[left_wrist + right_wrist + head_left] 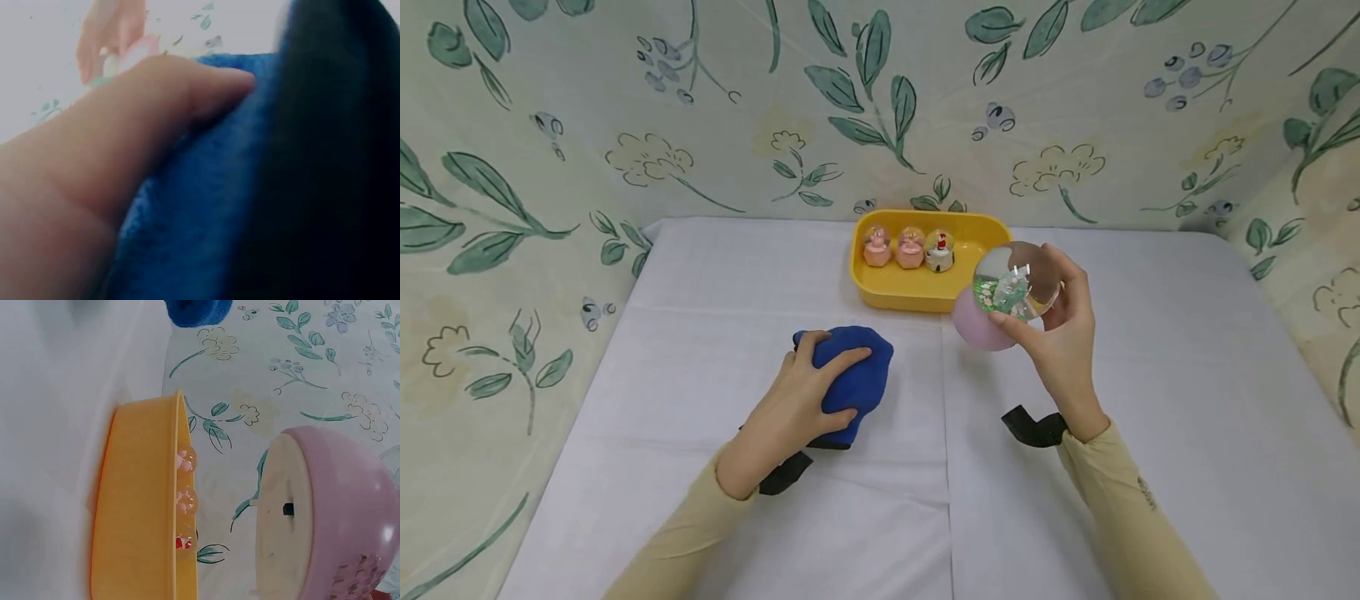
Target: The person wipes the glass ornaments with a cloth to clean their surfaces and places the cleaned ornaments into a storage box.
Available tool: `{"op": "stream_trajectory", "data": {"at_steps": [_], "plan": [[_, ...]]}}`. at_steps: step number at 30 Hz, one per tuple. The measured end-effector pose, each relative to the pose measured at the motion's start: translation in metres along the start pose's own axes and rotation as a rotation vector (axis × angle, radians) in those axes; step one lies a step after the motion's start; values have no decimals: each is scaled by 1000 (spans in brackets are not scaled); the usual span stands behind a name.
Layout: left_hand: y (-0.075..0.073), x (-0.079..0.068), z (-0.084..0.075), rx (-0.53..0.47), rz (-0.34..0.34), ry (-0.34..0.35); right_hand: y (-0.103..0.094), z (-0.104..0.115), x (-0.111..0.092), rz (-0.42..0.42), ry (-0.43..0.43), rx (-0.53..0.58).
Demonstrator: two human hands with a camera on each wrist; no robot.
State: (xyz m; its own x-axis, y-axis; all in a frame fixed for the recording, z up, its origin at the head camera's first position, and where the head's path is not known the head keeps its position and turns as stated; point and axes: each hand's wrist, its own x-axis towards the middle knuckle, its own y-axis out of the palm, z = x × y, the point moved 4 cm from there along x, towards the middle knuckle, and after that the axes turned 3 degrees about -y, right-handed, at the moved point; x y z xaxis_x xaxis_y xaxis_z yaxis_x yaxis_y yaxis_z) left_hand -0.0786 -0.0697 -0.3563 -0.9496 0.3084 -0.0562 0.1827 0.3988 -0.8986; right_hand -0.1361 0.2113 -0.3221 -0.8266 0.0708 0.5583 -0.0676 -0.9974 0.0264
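A large snow globe with a clear ball and a pink base point(979, 323) is tilted in my right hand point(1063, 333), held up off the table near the yellow tray. Fingers and thumb grip its glass ball; inside are a pale green figure and white flowers. The right wrist view shows the underside of its pink base point(356, 500), with a small black part at the middle. My left hand point(801, 400) holds a bunched blue cloth point(861, 379) with a dark edge, thumb and fingers spread around it. Up close in the left wrist view, the blue cloth point(200, 200) is blurred.
At the back of the white-covered table point(722, 267) stands a yellow tray point(902, 297). Two small pink snow globes point(911, 250) and a white one with a red figure point(940, 252) sit in its left part. Behind hangs a leaf-patterned cloth point(925, 108).
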Motion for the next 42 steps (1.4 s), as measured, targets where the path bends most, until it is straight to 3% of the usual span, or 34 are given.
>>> {"op": "stream_trajectory", "data": {"at_steps": [8,20,32,42], "plan": [[29,2,-1,71,6,46,0,-13,16,-10,18,-49],[54,2,-8,205,-56,139,5,-30,33,-12,25,-129],[82,-4,-7,179,-67,127,12,-50,51,-55,49,-108],[89,-3,-4,187,-40,93,11,-76,55,-49,127,-95]]}}
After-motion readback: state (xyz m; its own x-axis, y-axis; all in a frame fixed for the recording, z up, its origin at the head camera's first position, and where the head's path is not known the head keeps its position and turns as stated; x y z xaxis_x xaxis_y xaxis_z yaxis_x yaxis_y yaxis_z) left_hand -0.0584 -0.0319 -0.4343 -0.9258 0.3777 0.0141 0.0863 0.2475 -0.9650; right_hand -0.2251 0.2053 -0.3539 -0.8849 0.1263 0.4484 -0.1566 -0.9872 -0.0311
